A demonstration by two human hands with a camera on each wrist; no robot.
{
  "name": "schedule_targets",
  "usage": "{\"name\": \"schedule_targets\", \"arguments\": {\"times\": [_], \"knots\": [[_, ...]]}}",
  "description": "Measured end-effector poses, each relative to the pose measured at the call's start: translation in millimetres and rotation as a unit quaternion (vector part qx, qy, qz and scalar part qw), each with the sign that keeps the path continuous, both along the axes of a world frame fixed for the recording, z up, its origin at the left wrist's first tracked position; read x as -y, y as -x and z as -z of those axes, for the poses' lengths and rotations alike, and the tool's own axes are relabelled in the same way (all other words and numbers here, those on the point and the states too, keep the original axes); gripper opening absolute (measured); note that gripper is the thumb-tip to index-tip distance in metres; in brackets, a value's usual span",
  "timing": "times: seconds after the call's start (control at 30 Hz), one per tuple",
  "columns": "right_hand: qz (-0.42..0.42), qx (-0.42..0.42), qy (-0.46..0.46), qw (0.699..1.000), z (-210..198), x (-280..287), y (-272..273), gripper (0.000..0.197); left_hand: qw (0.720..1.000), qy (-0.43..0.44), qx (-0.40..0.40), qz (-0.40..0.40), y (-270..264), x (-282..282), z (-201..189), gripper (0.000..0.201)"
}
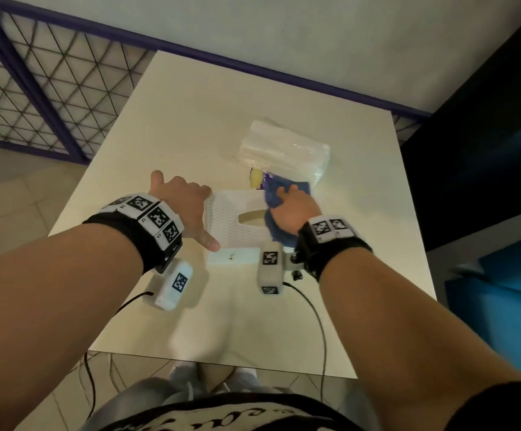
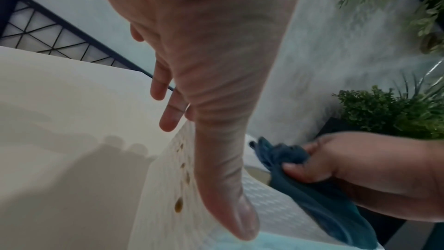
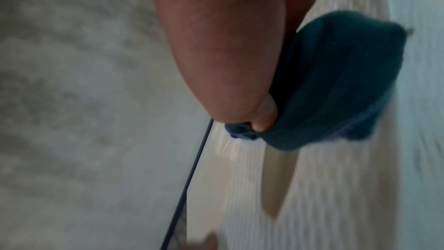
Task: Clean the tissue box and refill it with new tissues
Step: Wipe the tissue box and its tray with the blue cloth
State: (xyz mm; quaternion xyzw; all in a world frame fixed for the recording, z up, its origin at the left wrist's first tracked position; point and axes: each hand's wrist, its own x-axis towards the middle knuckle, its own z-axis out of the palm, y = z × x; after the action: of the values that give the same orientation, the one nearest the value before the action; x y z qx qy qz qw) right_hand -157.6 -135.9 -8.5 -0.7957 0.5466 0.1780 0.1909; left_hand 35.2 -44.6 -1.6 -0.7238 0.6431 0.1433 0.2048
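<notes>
While the right hand (image 1: 295, 209) clenches the cloth (image 1: 276, 197), hiding the box (image 1: 234, 219) slot, left hand (image 1: 184, 209) lies released.

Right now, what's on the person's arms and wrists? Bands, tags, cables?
Both forearms are bare, no sleeves. Each wrist wears a black strap: the left band carries a row of white tiles with black square-code markers, the right band two such tiles. A white camera block with its own marker hangs under each wrist, left and right, each trailing a thin black cable.
</notes>
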Motion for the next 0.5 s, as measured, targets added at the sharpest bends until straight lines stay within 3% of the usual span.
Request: {"name": "schedule_targets", "arguments": {"times": [0.13,0.23,0.3,0.4,0.5], "knots": [[-0.123,0.007,-0.012,0.992,7,-44,-69,0.064,1.000,-0.002,0.026,0.000,5,2,-3,0.099],[-0.160,0.014,-0.025,0.987,2,-59,-78,0.066,0.999,0.005,0.041,-0.007,7,2,-6,0.081],[-0.211,0.016,-0.030,0.977,-4,-54,-51,0.063,0.999,-0.004,0.034,-0.013,8,2,-7,0.089],[-0.238,-0.046,-0.016,0.970,-11,-41,-14,0.059,0.999,-0.009,0.032,-0.018,8,1,-6,0.109],[-0.255,-0.068,-0.017,0.964,-3,-49,-26,0.057,0.999,-0.008,0.033,-0.019,9,0,-7,0.108]]}}
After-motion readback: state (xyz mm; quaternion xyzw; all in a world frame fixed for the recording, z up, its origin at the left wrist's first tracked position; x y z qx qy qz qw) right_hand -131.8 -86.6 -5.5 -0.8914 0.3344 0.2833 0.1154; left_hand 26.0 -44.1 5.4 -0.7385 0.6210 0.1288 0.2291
